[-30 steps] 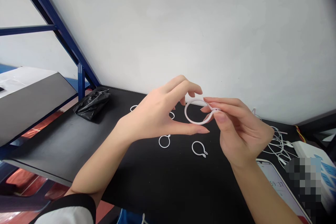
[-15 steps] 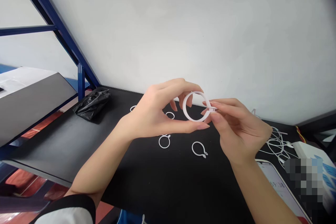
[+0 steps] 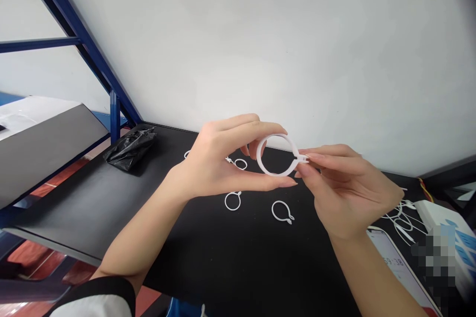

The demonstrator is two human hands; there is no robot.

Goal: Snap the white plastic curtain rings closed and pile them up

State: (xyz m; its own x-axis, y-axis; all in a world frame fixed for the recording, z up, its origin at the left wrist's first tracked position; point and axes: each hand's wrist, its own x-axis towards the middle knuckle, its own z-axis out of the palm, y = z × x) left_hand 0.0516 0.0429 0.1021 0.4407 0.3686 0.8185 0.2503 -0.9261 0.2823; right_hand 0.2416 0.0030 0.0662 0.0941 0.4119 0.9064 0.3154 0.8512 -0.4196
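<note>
A white plastic curtain ring (image 3: 261, 161) is held up above the black table, its round opening facing me. My left hand (image 3: 223, 156) grips the ring from the left, with the thumb along its lower edge and the forefinger over its top. At the ring's right side, my right hand (image 3: 345, 183) pinches the small clasp tabs between thumb and fingertips. A narrow gap shows at the clasp. Below the hands, one similar white ring (image 3: 273, 212) lies on the table, and another ring (image 3: 225, 203) lies to its left.
More rings (image 3: 241, 164) lie partly behind my left hand. A crumpled black plastic bag (image 3: 132, 148) sits at the table's back left. On the right are a phone (image 3: 394, 257), white cables (image 3: 403, 223) and a power strip (image 3: 439, 213). A blue metal frame (image 3: 85, 44) rises at left.
My right hand has shifted slightly right and its fingertips have drawn back to the tabs, leaving the clasp more visible. The ring has moved slightly down and left.
</note>
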